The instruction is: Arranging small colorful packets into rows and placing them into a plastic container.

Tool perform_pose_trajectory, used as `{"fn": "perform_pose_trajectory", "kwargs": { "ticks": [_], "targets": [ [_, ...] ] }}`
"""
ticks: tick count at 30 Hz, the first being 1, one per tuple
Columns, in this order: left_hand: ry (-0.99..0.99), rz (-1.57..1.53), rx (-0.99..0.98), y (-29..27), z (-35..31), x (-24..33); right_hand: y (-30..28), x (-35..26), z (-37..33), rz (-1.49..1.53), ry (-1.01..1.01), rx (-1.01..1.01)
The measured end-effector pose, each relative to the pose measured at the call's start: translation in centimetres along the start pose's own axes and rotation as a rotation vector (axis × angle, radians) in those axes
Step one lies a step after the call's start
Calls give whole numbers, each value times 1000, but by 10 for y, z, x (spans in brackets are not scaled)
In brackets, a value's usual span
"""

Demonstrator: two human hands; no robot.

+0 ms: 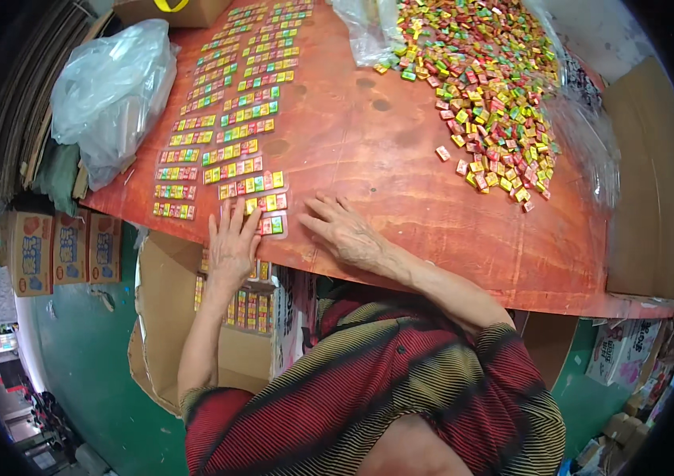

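My left hand (232,247) lies at the table's near edge, its fingers spread over the closest strip of small coloured blocks (271,225), partly hiding it. Just right of that strip, my right hand (348,235) rests on the tabletop with its fingers apart and nothing in them. Several more strips, each a row of small red, yellow and green blocks in what looks like a clear tray, stretch away in two columns; one lies in the near left row (174,210). What the blocks are, I cannot tell.
A large heap of loose coloured blocks (503,119) covers the right of the red wooden table (361,159). Clear plastic bags (115,95) lie at the far left. Below the near edge stands an open carton (164,301) with filled strips inside. A cardboard panel (648,182) rises at the right.
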State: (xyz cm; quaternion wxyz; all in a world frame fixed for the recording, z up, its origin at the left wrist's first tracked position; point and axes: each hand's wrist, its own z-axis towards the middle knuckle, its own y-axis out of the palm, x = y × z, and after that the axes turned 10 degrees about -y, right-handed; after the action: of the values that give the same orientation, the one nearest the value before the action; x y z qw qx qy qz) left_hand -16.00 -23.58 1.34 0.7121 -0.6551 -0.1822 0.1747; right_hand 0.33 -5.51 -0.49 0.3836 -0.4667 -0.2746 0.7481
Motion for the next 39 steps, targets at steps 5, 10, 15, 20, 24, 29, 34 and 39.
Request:
{"fn": "perform_pose_trajectory", "kwargs": {
  "ticks": [5, 10, 15, 20, 24, 29, 34, 39],
  "targets": [
    [-128, -83, 84, 11, -12, 22, -24, -8, -22, -7, 49, 23],
    [-92, 0, 21, 18, 1, 12, -46, -13, -55, 79, 256, 80],
    [-42, 29, -30, 12, 15, -8, -67, -13, -102, 21, 395, 231],
    [44, 30, 40, 22, 10, -27, -102, -20, -153, 12, 501, 460],
    [82, 67, 26, 25, 18, -19, -122, -10, -214, -210, 584, 625],
    [37, 70, 76, 19, 6, -19, -166, -5, -288, -853, 860, 696],
    [-35, 129, 128, -14, 4, 48, -192, 46, -355, -1453, 1192, 308],
    [254, -220, 246, 11, 15, 141, -217, 46, -401, -1081, 987, 291]
  ]
}}
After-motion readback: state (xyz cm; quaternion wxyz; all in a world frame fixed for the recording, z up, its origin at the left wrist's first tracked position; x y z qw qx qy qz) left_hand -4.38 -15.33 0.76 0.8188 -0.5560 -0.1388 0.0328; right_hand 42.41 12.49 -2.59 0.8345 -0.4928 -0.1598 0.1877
